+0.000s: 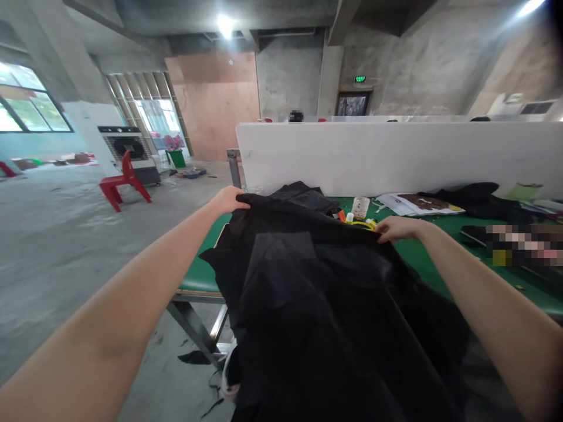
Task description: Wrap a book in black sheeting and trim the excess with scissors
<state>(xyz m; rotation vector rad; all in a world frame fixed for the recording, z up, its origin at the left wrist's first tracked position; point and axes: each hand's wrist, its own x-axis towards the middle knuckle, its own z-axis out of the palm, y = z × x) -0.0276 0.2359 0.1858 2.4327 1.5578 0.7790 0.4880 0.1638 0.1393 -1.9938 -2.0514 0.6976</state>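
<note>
A large piece of black fabric (325, 293) is stretched between my two hands and hangs down over the near edge of the green table. My left hand (229, 200) pinches its upper left corner. The upper right edge is gripped between the fingers of my right hand (400, 230). A lighter, square-looking patch (284, 246) shows on the cloth near the top. Behind it, more dark fabric (303, 196) lies crumpled on the table. Whether the cloth is a finished garment or a cut panel, I cannot tell.
On the green tabletop (433, 266) stand a clear plastic jar (360, 207) and small yellow and orange items. Printed sheets (417, 204) and black cloth (479, 196) lie to the right. A white partition (387, 155) runs behind. A red chair (125, 181) stands left.
</note>
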